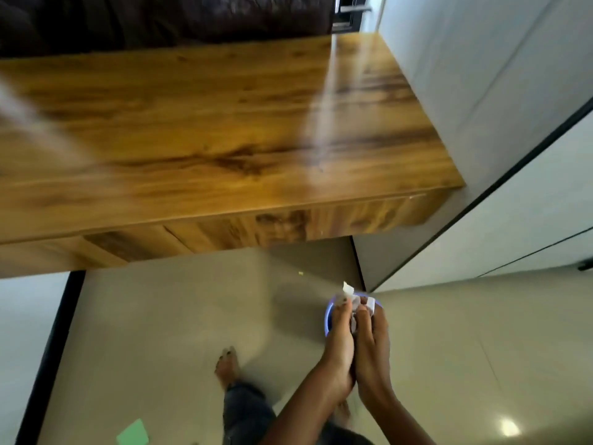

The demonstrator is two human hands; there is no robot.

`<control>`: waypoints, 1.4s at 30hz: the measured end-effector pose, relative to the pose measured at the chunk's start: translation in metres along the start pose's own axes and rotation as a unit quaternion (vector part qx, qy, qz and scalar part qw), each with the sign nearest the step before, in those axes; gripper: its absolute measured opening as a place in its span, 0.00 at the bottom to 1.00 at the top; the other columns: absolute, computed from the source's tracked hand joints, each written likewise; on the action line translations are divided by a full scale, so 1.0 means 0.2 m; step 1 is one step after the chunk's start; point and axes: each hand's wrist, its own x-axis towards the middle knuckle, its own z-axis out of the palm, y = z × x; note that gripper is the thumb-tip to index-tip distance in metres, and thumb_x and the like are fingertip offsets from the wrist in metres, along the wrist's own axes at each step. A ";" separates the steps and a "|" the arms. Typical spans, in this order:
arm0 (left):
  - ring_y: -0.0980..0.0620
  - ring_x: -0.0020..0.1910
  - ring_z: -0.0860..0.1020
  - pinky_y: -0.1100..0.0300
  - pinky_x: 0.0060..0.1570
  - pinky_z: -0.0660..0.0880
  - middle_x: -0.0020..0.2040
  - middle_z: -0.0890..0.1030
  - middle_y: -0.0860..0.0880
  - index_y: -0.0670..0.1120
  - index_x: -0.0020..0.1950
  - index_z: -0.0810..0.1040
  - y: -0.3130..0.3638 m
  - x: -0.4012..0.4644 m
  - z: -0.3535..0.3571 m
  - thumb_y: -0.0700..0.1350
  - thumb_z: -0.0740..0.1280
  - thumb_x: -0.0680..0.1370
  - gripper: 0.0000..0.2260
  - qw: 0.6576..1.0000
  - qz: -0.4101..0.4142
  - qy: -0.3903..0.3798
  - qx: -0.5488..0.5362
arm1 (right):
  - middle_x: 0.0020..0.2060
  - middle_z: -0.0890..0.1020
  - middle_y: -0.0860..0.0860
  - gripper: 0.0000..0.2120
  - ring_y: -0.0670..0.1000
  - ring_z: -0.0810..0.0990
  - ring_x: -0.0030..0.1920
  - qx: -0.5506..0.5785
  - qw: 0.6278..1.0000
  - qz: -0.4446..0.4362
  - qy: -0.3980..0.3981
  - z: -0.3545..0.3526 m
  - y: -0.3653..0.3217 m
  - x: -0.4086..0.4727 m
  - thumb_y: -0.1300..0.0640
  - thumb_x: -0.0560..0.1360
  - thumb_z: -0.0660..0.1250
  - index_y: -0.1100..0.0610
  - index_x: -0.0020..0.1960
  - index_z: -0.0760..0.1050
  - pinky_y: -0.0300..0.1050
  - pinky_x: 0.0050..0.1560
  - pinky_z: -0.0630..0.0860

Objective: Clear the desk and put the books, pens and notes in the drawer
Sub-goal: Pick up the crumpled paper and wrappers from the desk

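- Notes, or scraps of white paper [349, 293] that look like them, sit crumpled between the two hands at the lower right of the frame, low over the floor and over a round thing with a blue rim [328, 316] that I judge to be a small bin or bowl; what it is cannot be told for sure
- Left hand [338, 345] and right hand [373, 348] lie side by side, heels touching, fingers curled round the paper and pinching it from both sides
- Desk [208, 130] fills the upper half of the frame; its wooden top shows nothing left on it in this blurred view, and the drawer front [199, 232] under its near edge looks closed
- Step in hand, as I judge it: gather the loose scraps into one tight wad so that none falls, then carry them off in one go
- To do it well, keep both thumbs pressed on the wad, and let go only once the hands are straight over the rim
- One green square of paper [133, 433] lies on the floor at the lower left, well apart from the hands, and a tiny pale fleck [300, 273] lies nearer the desk; both may want picking up
- Bare foot [227, 364] stands near the middle bottom, so step with care round the green paper
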 end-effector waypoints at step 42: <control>0.46 0.65 0.71 0.60 0.58 0.67 0.69 0.72 0.45 0.44 0.70 0.68 -0.74 1.25 -0.35 0.45 0.57 0.81 0.17 0.890 -0.068 0.142 0.429 | 0.61 0.75 0.59 0.20 0.58 0.74 0.57 -0.178 0.937 0.298 0.027 -0.38 1.35 0.99 0.67 0.75 0.57 0.60 0.66 0.69 0.47 0.56 0.70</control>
